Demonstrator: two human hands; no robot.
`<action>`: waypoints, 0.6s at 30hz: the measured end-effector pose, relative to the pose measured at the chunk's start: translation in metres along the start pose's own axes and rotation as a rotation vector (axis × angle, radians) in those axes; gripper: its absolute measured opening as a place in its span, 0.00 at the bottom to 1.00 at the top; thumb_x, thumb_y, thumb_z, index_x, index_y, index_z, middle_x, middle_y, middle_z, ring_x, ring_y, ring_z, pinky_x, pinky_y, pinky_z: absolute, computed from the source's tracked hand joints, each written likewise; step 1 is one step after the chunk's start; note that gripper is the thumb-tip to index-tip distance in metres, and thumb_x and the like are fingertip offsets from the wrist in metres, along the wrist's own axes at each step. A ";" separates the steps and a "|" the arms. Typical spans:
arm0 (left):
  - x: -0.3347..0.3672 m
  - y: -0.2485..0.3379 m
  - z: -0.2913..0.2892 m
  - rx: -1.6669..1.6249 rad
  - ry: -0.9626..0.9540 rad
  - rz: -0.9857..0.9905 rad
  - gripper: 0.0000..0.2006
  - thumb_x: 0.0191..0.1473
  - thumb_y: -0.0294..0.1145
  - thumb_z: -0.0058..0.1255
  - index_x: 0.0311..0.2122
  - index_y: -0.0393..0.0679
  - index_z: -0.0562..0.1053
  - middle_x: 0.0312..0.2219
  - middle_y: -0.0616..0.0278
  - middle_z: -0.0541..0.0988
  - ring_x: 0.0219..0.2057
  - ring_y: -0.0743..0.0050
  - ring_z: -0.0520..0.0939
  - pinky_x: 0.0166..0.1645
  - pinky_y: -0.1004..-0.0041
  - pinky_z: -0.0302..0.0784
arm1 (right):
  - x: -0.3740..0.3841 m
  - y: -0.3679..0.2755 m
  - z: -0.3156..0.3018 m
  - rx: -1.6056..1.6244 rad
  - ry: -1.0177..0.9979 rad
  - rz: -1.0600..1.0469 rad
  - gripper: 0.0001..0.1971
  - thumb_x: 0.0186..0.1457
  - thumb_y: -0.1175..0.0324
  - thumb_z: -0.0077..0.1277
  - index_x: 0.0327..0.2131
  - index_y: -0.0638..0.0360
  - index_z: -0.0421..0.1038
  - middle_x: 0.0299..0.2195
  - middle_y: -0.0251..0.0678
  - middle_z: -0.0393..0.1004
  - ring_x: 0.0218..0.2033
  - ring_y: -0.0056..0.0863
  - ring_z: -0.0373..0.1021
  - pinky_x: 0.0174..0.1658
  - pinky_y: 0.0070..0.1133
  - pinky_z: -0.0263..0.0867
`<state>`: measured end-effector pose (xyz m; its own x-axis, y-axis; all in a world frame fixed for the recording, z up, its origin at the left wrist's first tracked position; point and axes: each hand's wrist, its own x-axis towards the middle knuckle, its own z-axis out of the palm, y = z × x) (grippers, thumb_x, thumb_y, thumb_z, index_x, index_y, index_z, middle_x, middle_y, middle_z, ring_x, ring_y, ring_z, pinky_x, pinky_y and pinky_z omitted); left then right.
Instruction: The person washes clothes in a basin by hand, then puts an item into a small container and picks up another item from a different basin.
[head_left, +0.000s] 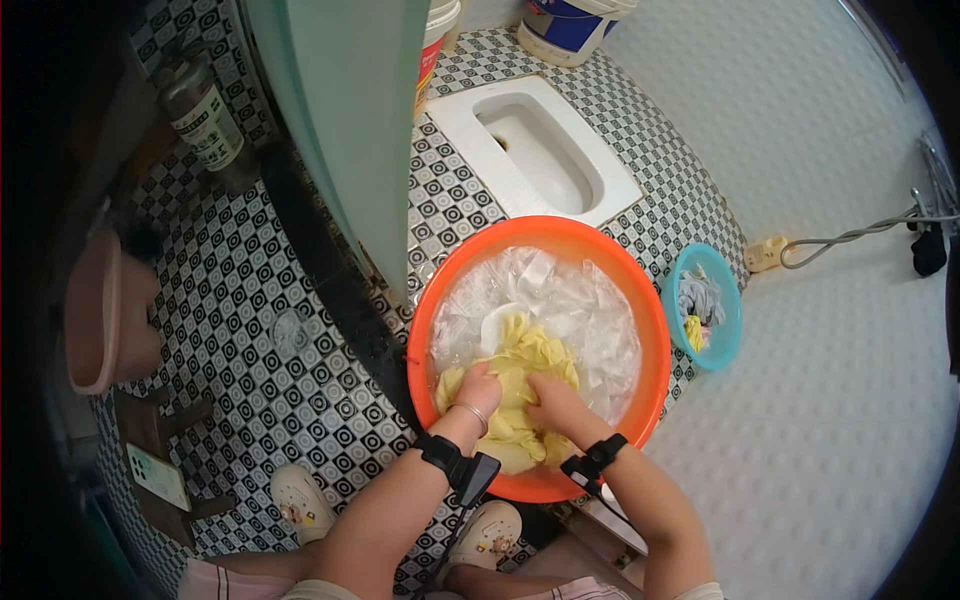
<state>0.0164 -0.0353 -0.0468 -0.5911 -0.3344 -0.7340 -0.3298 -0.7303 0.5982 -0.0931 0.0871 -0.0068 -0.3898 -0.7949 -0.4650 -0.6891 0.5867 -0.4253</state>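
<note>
A large orange basin (pixel 657 345) stands on the patterned floor before me. Crumpled, see-through whitish material (pixel 610 340), like plastic film, fills much of its inside. A bunched yellow cloth (pixel 525 345) lies over the near half of that. On the cloth's left side, my left hand (pixel 478 392) is closed, its fingers gripping a fold. My right hand (pixel 553 405) pinches the cloth to the right of it, a short gap between the two. Folds hide most fingertips. Each wrist wears a black strap with a small device.
Beyond the basin is a white squat toilet (pixel 620 188); at its right stands a small blue basin (pixel 733 315) with clothes. A green door panel (pixel 345 130) rises at the left. Farther left are a pink tub (pixel 90 320), a low stool (pixel 140 410) bearing a phone (pixel 157 477), and a large bottle (pixel 208 125).
</note>
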 end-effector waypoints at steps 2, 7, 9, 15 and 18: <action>-0.018 0.004 0.000 0.214 0.014 0.057 0.18 0.49 0.24 0.38 0.47 0.36 0.69 0.36 0.52 0.75 0.36 0.61 0.76 0.41 0.70 0.71 | -0.024 -0.023 -0.031 -0.004 -0.131 0.052 0.22 0.42 0.68 0.53 0.45 0.53 0.65 0.35 0.42 0.73 0.40 0.45 0.68 0.46 0.34 0.62; -0.066 0.033 0.002 0.660 -0.229 0.079 0.20 0.50 0.31 0.43 0.50 0.40 0.68 0.42 0.52 0.75 0.44 0.60 0.73 0.48 0.64 0.67 | -0.062 -0.022 -0.050 -0.310 -0.322 -0.070 0.24 0.44 0.65 0.54 0.48 0.50 0.64 0.43 0.48 0.69 0.43 0.50 0.66 0.48 0.39 0.61; -0.081 0.046 0.007 1.324 -0.165 0.173 0.26 0.48 0.35 0.44 0.56 0.48 0.63 0.51 0.54 0.68 0.57 0.54 0.61 0.58 0.53 0.53 | -0.071 -0.017 -0.031 -0.183 -0.101 -0.347 0.24 0.49 0.58 0.51 0.50 0.48 0.63 0.51 0.55 0.61 0.52 0.56 0.58 0.55 0.42 0.54; -0.078 0.037 -0.004 1.527 -0.339 0.086 0.33 0.48 0.37 0.44 0.62 0.56 0.53 0.61 0.56 0.53 0.63 0.47 0.44 0.61 0.45 0.40 | -0.047 -0.023 0.031 -0.376 -0.411 -0.169 0.30 0.55 0.44 0.39 0.57 0.47 0.55 0.58 0.59 0.50 0.62 0.58 0.39 0.62 0.47 0.29; -0.069 0.044 -0.009 1.486 -0.393 0.063 0.32 0.49 0.38 0.44 0.61 0.55 0.54 0.60 0.56 0.54 0.64 0.47 0.43 0.61 0.46 0.41 | -0.020 -0.012 0.054 -0.312 -0.487 -0.064 0.31 0.54 0.45 0.41 0.57 0.48 0.56 0.57 0.58 0.51 0.61 0.58 0.39 0.62 0.46 0.28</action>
<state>0.0489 -0.0493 0.0270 -0.7039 0.0065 -0.7103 -0.5691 0.5932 0.5694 -0.0438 0.1045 -0.0347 -0.0664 -0.6213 -0.7808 -0.8782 0.4079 -0.2499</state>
